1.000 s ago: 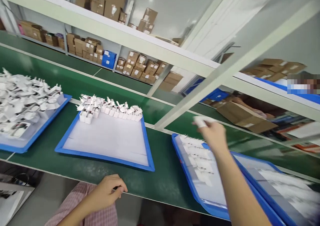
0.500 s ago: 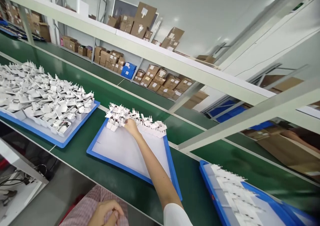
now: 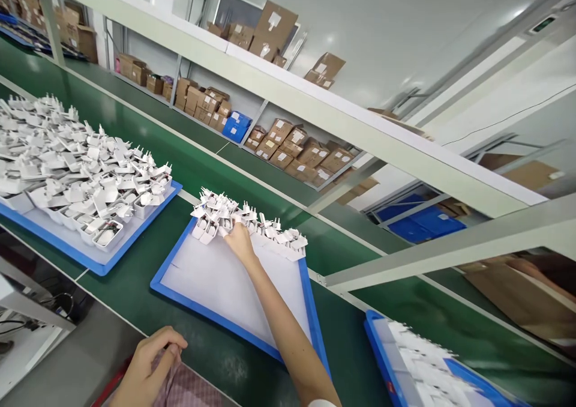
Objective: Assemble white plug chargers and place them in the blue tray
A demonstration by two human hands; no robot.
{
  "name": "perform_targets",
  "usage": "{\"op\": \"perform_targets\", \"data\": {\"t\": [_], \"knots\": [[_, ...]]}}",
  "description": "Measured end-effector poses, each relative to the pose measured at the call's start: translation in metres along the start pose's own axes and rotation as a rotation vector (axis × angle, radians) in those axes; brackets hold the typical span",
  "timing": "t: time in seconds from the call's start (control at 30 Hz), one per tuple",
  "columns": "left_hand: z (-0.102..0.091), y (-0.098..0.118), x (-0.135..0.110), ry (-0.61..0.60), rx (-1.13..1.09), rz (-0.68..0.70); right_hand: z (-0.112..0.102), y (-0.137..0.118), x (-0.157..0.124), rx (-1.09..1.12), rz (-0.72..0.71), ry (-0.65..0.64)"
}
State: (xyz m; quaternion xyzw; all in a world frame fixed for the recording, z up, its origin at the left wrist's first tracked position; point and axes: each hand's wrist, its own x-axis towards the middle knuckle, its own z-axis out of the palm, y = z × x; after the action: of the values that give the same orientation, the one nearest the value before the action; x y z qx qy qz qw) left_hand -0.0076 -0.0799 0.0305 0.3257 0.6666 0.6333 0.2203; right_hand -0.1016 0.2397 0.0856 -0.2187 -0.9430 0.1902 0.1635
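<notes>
The white plug cases (image 3: 204,230) sit in a bunch and a row along the far side of the middle blue-edged tray (image 3: 216,281). My right grip (image 3: 238,238) is right there with them, touching the bunch. Some cases lie just to its left, and more run off to its right. The row slants along the far rim. The cases in the bunch point every which way, so I can't tell how the one by my right grip lies. I also can't tell if that grip has hold of a case, because my own hand hides it.

My right grip is the near one. My left grip (image 3: 150,359) is well back, by the front edge of the counter (image 3: 234,359), over my checked trousers (image 3: 193,389). It is loosely curled, and I see nothing in it.

The counter is green and shiny. On my left, another tray (image 3: 105,268) has a big heap of white cases (image 3: 81,167). On my right, a blue tray (image 3: 380,359) holds white pieces (image 3: 418,359) in rows. Past a pale beam (image 3: 342,110) are brown cardboard boxes (image 3: 310,155) and some blue boxes (image 3: 236,126).
</notes>
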Motion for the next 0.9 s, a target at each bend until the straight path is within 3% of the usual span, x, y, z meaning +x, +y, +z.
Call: {"op": "perform_targets", "data": {"t": [0.1,0.2,0.33,0.4,0.47,0.5,0.6,0.73,0.9], "knots": [[0.005,0.004,-0.004,0.003,0.022,-0.012,-0.008,-0.002,0.002,0.035,0.049,0.03],[0.007,0.009,-0.008,-0.009,0.047,-0.004,-0.038,0.003,-0.022,0.094,0.071,0.059],[0.011,0.022,-0.003,-0.003,0.146,-0.007,-0.091,0.0,-0.116,0.182,0.023,-0.016],[0.018,0.031,0.004,-0.077,0.192,-0.01,-0.106,-0.012,-0.175,0.301,-0.08,-0.224],[0.029,0.04,0.013,-0.231,0.21,0.03,-0.108,-0.025,-0.228,0.396,-0.128,-0.43],[0.036,0.042,0.017,-0.316,0.213,0.06,-0.104,-0.03,-0.249,0.426,-0.128,-0.472],[0.054,0.041,0.024,-0.456,0.236,0.126,-0.084,-0.031,-0.288,0.424,-0.091,-0.386],[0.06,0.033,0.025,-0.45,0.283,0.11,-0.067,-0.024,-0.301,0.241,-0.077,-0.22],[0.051,0.038,0.029,-0.547,0.356,0.182,-0.071,-0.036,-0.299,0.011,-0.132,-0.158]]}}
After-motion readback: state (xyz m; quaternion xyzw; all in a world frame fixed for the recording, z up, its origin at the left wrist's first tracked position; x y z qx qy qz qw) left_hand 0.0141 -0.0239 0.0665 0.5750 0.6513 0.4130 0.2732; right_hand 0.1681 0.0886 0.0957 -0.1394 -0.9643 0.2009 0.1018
